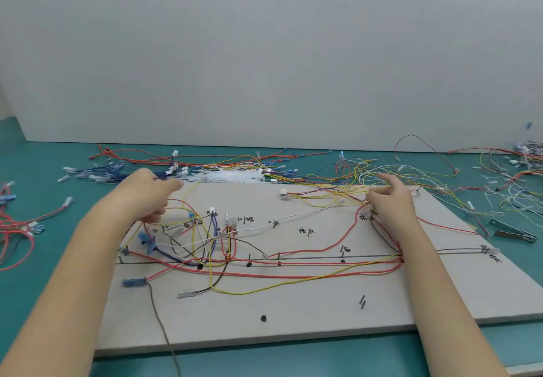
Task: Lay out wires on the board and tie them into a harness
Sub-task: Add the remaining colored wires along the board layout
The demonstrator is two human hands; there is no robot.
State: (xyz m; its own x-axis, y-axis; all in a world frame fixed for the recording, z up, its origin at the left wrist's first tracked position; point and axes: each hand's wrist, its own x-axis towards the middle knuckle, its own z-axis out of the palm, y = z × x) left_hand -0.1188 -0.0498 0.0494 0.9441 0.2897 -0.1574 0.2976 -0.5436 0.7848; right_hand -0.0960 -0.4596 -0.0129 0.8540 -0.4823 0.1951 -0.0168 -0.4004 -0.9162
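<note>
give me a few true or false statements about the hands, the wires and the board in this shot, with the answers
1. Both hands are over the board. True: the left hand is over its far left part, the right hand near its far right corner.
2. The right hand holds a pair of scissors. False: its fingers pinch yellow and red wires.
3. The bundle of white cable ties lies at the board's near edge. False: it lies along the far edge.
4. A long yellow wire sags below the black line drawn on the board. True.
5. The table is red. False: it is teal.
</note>
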